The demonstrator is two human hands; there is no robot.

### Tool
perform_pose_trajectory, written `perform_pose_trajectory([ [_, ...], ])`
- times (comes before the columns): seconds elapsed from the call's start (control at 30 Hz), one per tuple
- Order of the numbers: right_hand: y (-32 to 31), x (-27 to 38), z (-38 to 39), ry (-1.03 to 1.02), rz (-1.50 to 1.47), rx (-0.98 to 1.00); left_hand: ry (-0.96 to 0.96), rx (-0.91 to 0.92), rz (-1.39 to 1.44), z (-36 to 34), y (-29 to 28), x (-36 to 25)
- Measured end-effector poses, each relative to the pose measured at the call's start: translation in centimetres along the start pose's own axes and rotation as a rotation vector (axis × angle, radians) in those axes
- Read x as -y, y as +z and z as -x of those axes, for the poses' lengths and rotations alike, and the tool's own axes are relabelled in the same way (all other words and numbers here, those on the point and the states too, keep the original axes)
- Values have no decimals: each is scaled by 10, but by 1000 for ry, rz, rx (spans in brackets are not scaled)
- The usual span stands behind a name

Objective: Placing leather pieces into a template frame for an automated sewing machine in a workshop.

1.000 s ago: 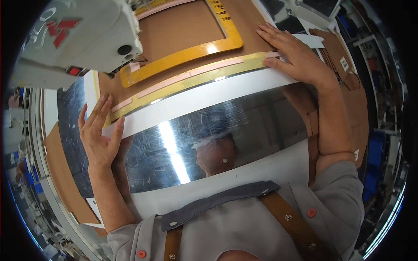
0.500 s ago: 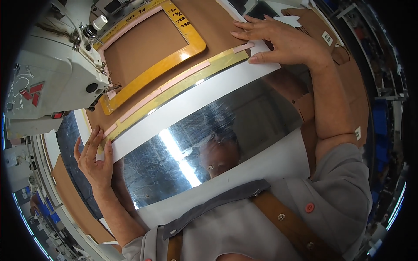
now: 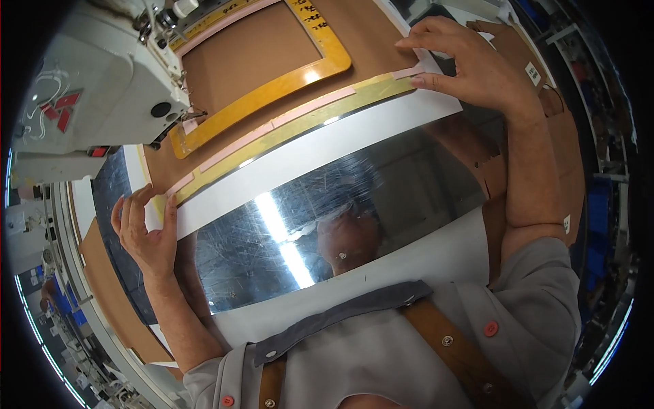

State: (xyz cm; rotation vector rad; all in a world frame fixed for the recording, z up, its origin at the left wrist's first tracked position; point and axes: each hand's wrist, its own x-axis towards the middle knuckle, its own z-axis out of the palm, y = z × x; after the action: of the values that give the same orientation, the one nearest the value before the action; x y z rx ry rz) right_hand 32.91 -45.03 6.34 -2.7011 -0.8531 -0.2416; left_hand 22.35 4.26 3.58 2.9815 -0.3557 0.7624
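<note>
A brown sheet lies under the sewing machine head, with a flat yellow frame on top of it. Along its near edge runs a yellow strip bearing several short pink tape pieces, above a white sheet. My left hand rests at the strip's left end, thumb and fingers apart. At the right end, my right hand touches the strip with its thumb. Its index finger is bent and apart from the thumb, with a pink piece and white corner between them.
A shiny, scratched metal plate spreads in front of me, reflecting a light tube. Pale grey material lies along its near side. Brown pieces with white labels are at the right, and more brown board is at the left.
The view has shifted, so the machine, frame and sheets all appear higher and farther right. My right hand's fingers, flat and spread before, are now bent. My left hand stays at the strip's left end.
</note>
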Motion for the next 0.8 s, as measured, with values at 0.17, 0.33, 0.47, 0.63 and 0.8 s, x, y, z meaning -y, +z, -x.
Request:
perform_pose_trajectory([
  [0.17,4,-2,-10,-83,-168,119,5,43,78,-2,-2,-6],
  [0.33,-2,-3,-6,-13,-212,172,-49,51,66,-2,0,-1],
  [0.47,9,2,-8,4,-91,40,-44,22,78,3,2,5],
  [0.63,22,5,-12,-32,47,91,-30,3,88,4,8,4],
  [0.8,30,-5,-10,46,160,191,-28,62,21,5,8,6],
])
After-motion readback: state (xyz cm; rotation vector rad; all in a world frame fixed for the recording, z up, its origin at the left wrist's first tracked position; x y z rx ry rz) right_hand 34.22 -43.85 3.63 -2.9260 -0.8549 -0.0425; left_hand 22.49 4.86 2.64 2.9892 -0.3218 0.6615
